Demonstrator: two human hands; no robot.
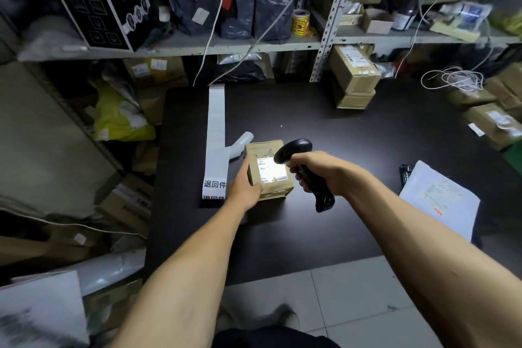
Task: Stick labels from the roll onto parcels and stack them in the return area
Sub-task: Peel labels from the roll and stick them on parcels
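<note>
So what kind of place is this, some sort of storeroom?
Most likely a parcel depot's back room. Metal shelves are crammed with boxes and mailer bags, a strip of labels lies on the dark table, and the hands hold a small parcel under a barcode scanner.

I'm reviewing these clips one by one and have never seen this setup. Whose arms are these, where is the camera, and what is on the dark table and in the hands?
There is no machine here: a person wears one wide-angle camera on the head, looking down at their own bare arms. The left hand grips the side of a small brown cardboard parcel standing on the black tabletop. The right hand grips a black handheld barcode scanner, aimed at the parcel's white shipping label, which is brightly lit. Left of the parcel lies a long white strip of labels with printed black characters at its near end. A white sheet of paper lies at the table's right edge. Shelves of parcels stand behind.
</note>
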